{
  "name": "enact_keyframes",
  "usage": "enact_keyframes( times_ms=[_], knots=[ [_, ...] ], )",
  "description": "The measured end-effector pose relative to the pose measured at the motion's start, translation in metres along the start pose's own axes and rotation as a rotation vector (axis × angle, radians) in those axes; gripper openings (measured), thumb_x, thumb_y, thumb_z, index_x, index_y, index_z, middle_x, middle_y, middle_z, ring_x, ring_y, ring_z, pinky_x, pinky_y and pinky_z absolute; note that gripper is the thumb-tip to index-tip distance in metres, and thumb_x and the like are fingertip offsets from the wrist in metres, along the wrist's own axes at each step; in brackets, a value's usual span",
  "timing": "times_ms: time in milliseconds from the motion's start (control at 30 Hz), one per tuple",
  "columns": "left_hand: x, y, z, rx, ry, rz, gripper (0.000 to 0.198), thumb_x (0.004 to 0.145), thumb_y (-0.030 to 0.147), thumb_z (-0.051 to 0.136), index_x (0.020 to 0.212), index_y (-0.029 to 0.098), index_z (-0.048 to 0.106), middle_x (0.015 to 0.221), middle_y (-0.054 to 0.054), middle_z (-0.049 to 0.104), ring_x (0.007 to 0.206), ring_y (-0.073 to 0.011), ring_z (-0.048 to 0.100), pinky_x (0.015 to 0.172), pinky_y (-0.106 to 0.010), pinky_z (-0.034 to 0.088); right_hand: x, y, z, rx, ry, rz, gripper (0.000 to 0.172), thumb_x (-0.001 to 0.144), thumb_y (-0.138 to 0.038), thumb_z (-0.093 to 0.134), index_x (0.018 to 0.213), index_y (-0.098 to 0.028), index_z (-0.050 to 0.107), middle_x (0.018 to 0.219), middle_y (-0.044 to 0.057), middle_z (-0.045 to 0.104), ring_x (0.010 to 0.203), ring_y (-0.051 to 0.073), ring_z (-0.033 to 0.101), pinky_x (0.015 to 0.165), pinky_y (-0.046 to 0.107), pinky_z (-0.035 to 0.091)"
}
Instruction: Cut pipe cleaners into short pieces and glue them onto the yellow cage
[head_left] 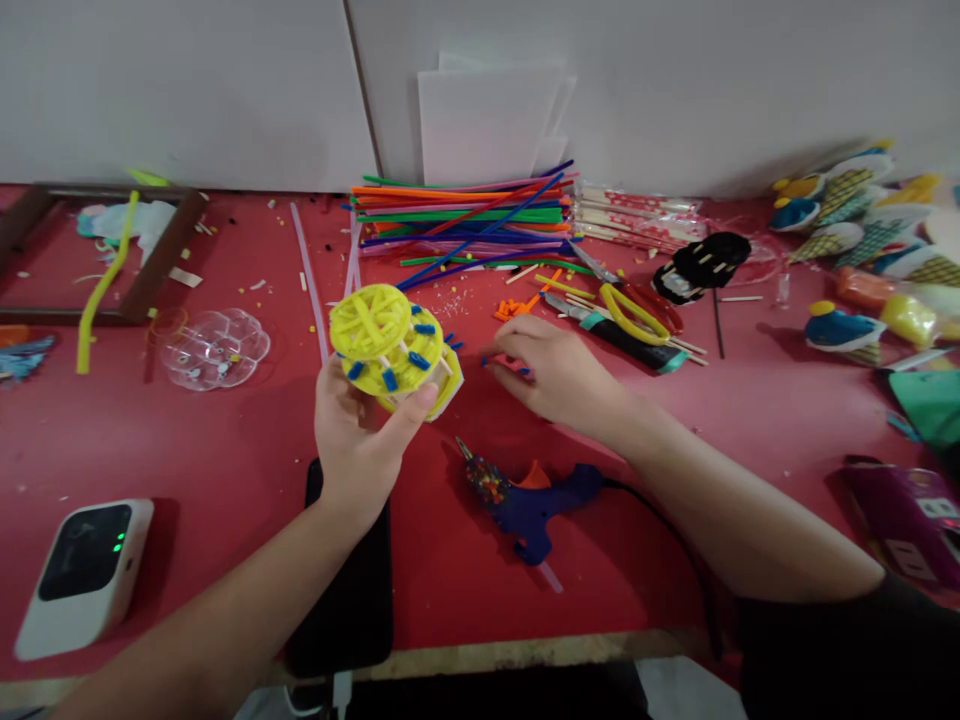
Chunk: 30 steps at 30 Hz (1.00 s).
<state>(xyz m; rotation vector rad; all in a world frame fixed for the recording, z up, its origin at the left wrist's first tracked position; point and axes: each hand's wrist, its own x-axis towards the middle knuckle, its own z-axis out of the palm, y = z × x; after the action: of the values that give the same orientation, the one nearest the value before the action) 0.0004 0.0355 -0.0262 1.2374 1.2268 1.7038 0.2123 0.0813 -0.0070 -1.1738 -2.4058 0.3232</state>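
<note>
My left hand is closed around a tiered yellow pipe-cleaner model, holding it tilted above the table. Short blue pieces stand around its lower tier, and pale sticks separate the layers. To its right, my right hand hovers low over the table with fingers curled. Bits of blue pipe cleaner show at its fingertips, partly hidden by the fingers. Below both hands lies a blue glue gun with an orange trigger, its nozzle pointing to the upper left and its cord running right.
Pipe cleaners in many colours lie at the back. Scissors, a utility knife and orange snippets are beyond my right hand. A black phone, a white device and a clear flower-shaped tray lie leftward.
</note>
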Motion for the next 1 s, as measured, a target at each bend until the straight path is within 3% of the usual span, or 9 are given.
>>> enact_keyframes(
  times_ms=[200,333,467,600,733,900,1000],
  knots=[
    [-0.002,0.000,0.000,-0.022,-0.022,-0.039,0.053,0.063,0.030,0.093,0.106,0.025,0.064,0.105,0.000,0.071,0.098,-0.0186,0.072,0.090,-0.033,0.060,-0.004,-0.005,-0.014,0.187,0.247,0.144,0.024,0.092,-0.013,0.056,0.097,-0.021,0.077,0.094,0.006,0.077,0.086,0.019,0.071,0.077,0.034,0.057],
    [-0.004,-0.004,-0.002,-0.019,-0.039,-0.032,0.063,0.056,0.022,0.095,0.111,0.028,0.064,0.113,-0.001,0.067,0.112,-0.0226,0.068,0.103,-0.041,0.055,-0.006,-0.023,-0.024,0.552,0.355,0.286,0.023,0.090,-0.016,0.064,0.109,-0.024,0.074,0.085,0.000,0.075,0.074,0.014,0.071,0.069,0.029,0.059],
    [-0.008,-0.012,-0.004,-0.016,-0.053,0.065,0.076,0.051,0.020,0.096,0.119,0.033,0.063,0.121,0.001,0.064,0.120,-0.0228,0.064,0.109,-0.041,0.051,-0.012,-0.046,-0.028,0.823,0.445,0.359,0.012,0.083,-0.020,0.077,0.095,-0.025,0.076,0.076,-0.003,0.075,0.067,0.014,0.072,0.065,0.029,0.063],
    [-0.010,-0.018,-0.004,0.006,-0.030,0.152,0.078,0.053,0.023,0.096,0.123,0.034,0.064,0.121,0.001,0.066,0.118,-0.0200,0.065,0.105,-0.034,0.053,-0.017,-0.060,-0.029,0.958,0.365,0.327,0.004,0.082,-0.022,0.078,0.085,-0.023,0.076,0.076,-0.002,0.075,0.062,0.013,0.071,0.060,0.027,0.064],
    [-0.010,-0.022,-0.005,0.025,-0.025,0.208,0.083,0.051,0.021,0.097,0.126,0.034,0.064,0.122,0.000,0.066,0.118,-0.0189,0.065,0.103,-0.032,0.054,-0.017,-0.063,-0.029,0.928,0.312,0.315,0.006,0.079,-0.020,0.080,0.081,-0.020,0.075,0.083,0.000,0.074,0.059,0.009,0.067,0.052,0.021,0.058],
    [-0.011,-0.022,-0.005,0.008,-0.062,0.252,0.085,0.052,0.014,0.096,0.128,0.035,0.063,0.121,0.002,0.067,0.116,-0.0137,0.065,0.103,-0.024,0.052,-0.014,-0.065,-0.026,0.974,0.280,0.400,0.010,0.078,-0.022,0.079,0.077,-0.019,0.070,0.070,-0.003,0.070,0.051,0.008,0.062,0.046,0.019,0.054],
    [-0.011,-0.021,-0.005,0.033,-0.075,0.274,0.084,0.054,0.016,0.095,0.129,0.033,0.063,0.122,0.001,0.066,0.116,-0.0159,0.065,0.103,-0.028,0.053,-0.014,-0.066,-0.024,1.010,0.265,0.416,0.011,0.079,-0.021,0.078,0.076,-0.019,0.068,0.067,-0.003,0.067,0.050,0.008,0.061,0.046,0.019,0.052]
  ],
)
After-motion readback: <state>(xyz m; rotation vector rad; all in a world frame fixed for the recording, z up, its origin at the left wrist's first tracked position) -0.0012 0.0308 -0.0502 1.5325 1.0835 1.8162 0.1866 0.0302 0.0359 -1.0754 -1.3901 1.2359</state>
